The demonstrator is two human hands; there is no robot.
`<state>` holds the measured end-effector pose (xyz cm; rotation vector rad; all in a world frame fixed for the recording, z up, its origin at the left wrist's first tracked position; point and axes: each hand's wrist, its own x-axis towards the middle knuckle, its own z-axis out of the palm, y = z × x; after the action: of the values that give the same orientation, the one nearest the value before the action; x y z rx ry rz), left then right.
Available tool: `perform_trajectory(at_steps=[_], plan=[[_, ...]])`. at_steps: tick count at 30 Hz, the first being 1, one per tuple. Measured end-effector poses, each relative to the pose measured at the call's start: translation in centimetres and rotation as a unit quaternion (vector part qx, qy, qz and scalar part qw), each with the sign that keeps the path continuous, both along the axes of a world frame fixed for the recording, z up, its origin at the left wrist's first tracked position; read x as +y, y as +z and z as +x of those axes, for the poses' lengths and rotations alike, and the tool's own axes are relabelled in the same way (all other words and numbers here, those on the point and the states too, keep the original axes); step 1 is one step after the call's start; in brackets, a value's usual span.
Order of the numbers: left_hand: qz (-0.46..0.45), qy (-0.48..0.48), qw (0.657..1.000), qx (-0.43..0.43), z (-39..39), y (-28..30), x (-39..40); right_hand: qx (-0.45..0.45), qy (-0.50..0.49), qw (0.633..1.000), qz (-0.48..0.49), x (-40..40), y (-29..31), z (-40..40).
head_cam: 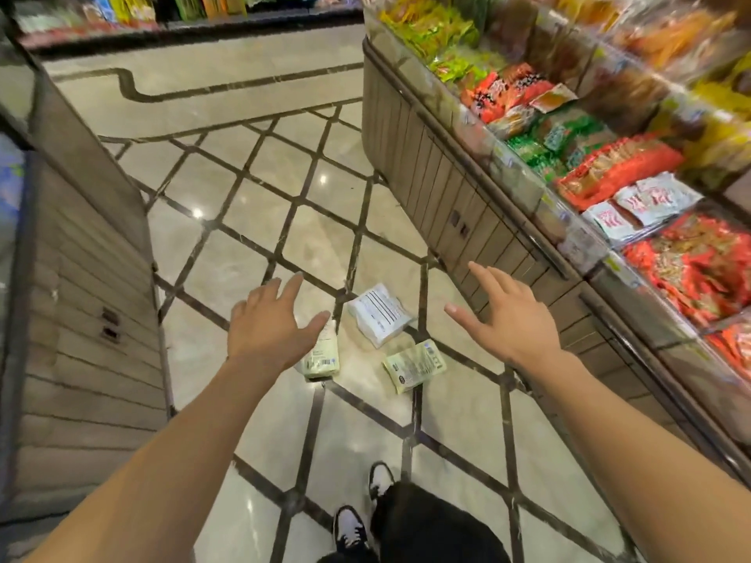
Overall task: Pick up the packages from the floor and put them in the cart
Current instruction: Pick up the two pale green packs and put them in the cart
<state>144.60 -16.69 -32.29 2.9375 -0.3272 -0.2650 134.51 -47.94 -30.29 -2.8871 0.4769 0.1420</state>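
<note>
Three packages lie on the marble floor in front of my feet. A white package [380,312] with black print lies farthest away. A pale green package [323,357] lies to its left, partly hidden behind my left hand [270,321]. Another pale green package [413,365] lies to the right. Both arms stretch forward above them. My left hand is spread, fingers straight, holding nothing. My right hand [502,314] hovers to the right of the packages, fingers also straight and empty. No cart is in view.
A display stand [467,205] loaded with colourful snack bags runs along the right. A wood-panelled counter [89,302] stands on the left. More shelves line the back. My shoes [365,509] stand on the tiled aisle floor [260,221] between the two.
</note>
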Motion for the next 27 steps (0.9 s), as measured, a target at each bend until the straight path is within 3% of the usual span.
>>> perform_trajectory(at_steps=[11, 17, 21, 27], plan=[[0.069, -0.042, 0.995, 0.060, 11.1, -5.8, -5.3, 0.060, 0.002, 0.998, 0.008, -4.7, -6.6, 9.8], [0.041, -0.076, 0.992, 0.092, 14.4, -9.6, -10.0, 0.088, -0.038, 0.993, 0.067, -5.4, -13.7, 13.6], [0.045, -0.104, 0.985, 0.131, 14.8, -15.8, -11.6, 0.127, -0.075, 0.983, 0.107, -4.6, -20.1, 13.5], [0.099, -0.117, 0.963, 0.223, 14.3, -29.9, -11.0, 0.203, -0.129, 0.961, 0.139, -2.8, -32.9, 10.3]])
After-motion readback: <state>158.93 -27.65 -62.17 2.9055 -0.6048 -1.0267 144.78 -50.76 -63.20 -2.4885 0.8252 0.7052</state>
